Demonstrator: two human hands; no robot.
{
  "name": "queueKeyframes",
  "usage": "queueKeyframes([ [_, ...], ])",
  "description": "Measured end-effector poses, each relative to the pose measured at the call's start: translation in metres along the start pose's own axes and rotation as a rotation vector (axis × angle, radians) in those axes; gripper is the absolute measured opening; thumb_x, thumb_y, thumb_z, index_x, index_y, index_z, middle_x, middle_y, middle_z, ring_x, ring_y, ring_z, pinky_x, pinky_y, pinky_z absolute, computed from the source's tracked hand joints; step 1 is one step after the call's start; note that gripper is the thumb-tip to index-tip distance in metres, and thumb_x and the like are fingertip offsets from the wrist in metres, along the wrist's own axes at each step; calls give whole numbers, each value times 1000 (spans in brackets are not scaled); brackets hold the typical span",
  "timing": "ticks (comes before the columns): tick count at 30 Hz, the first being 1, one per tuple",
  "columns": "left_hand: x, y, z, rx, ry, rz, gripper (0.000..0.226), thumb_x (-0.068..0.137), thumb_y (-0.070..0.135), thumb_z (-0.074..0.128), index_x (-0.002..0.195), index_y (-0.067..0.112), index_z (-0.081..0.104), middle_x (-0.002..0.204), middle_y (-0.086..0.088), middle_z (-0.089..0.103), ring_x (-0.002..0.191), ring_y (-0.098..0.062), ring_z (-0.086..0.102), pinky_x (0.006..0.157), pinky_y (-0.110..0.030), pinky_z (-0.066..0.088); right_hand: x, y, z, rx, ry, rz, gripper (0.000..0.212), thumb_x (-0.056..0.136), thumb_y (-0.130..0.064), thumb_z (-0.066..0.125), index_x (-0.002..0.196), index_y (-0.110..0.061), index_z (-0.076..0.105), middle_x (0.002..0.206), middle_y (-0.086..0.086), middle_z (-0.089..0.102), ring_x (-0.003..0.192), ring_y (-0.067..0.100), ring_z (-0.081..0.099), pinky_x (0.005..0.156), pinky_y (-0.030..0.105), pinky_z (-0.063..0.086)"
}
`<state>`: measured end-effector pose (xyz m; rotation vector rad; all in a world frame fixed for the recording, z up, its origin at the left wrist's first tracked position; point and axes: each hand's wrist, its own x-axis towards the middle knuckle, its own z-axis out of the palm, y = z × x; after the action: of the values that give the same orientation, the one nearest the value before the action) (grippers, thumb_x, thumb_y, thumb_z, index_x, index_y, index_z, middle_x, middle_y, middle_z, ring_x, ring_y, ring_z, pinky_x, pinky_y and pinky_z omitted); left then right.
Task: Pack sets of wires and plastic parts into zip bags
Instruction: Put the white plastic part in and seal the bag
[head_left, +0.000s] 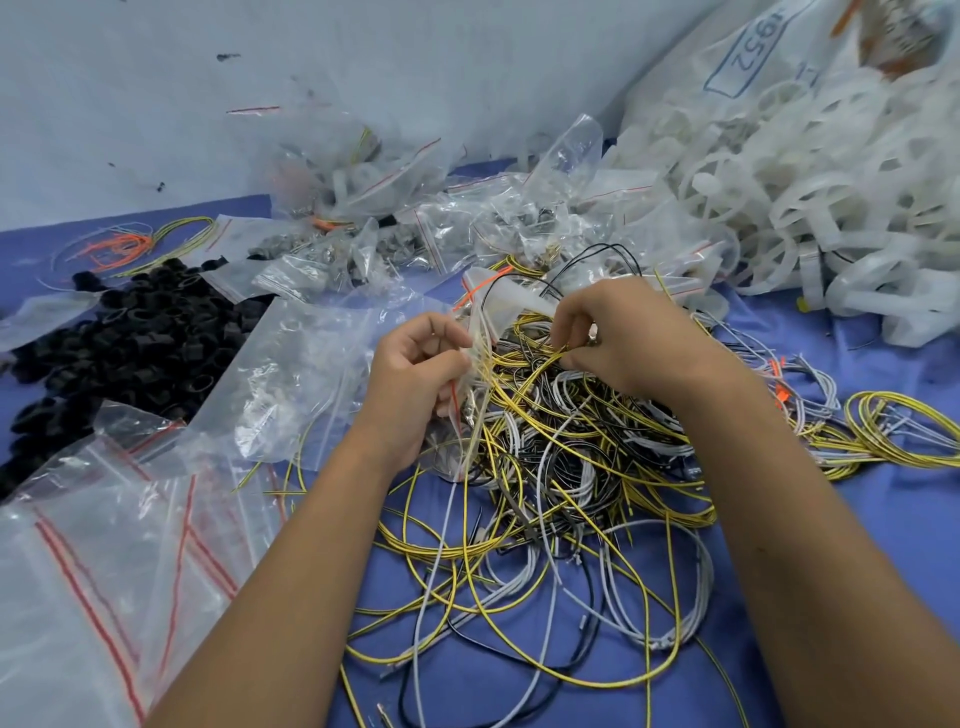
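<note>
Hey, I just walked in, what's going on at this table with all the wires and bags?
A person is packing wire sets into zip bags. The left hand holds a small clear zip bag open by its mouth, while the right hand pinches a yellow wire and feeds it in. Below lies a tangled pile of wires on the blue table. Empty zip bags sit to the left, black plastic parts behind them, white plastic parts at right.

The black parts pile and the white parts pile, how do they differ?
The black parts pile lies loose at the left on the blue cloth; the white parts pile sits at the right, spilling from a big printed sack. The black parts are small, dark and opaque, the white ones larger, pale, translucent rings. Both lie untouched by either hand.
</note>
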<state>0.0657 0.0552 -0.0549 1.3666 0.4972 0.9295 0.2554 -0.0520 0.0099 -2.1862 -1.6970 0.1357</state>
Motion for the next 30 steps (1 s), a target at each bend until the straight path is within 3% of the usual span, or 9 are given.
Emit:
queueKeyframes([
  [5,0,0,0,-49,34,-6,11,75,-1,60,82,6,58,48,2,43,38,-9,32,39,-17,27,1,4,5,72,173,10,12,91,-16,75,101,-22,73,87,-6,67,77,16,59,76,38,54],
  [12,1,0,-2,-65,60,-17,12,74,-3,58,82,6,58,49,0,39,38,-9,30,39,-19,27,-1,5,-7,215,739,-75,9,91,-13,71,98,-12,78,90,4,69,74,15,59,75,26,48],
  [14,1,0,-2,-73,63,-17,12,74,-3,57,81,7,58,48,0,38,37,-10,29,39,-19,27,-3,2,-9,290,862,-77,9,92,-15,71,96,-10,77,88,1,69,73,13,61,74,21,47],
  [21,0,2,-1,-87,63,-23,11,75,-3,58,81,6,58,49,1,38,39,-10,30,39,-19,27,-4,2,-14,475,1138,42,15,93,-26,70,89,-13,76,73,-11,65,66,-2,60,70,30,53],
  [25,1,5,1,-105,158,-17,12,71,-4,57,77,7,58,48,1,36,37,-9,30,39,-17,27,-3,6,-11,339,972,-39,9,89,-23,72,86,-16,76,73,-10,66,65,14,62,67,31,50],
  [28,3,10,-2,-221,363,-28,25,80,-13,51,73,10,58,50,-1,40,39,-12,34,45,-18,34,0,5,-7,342,694,-94,4,89,-22,75,87,-19,76,73,-9,69,66,11,63,68,29,53],
  [30,5,14,-9,-274,476,-20,32,85,-18,42,74,10,54,46,3,41,37,-8,36,41,-14,31,1,3,-1,301,487,-86,2,89,-21,77,88,-20,76,73,-13,68,68,7,63,70,30,55],
])
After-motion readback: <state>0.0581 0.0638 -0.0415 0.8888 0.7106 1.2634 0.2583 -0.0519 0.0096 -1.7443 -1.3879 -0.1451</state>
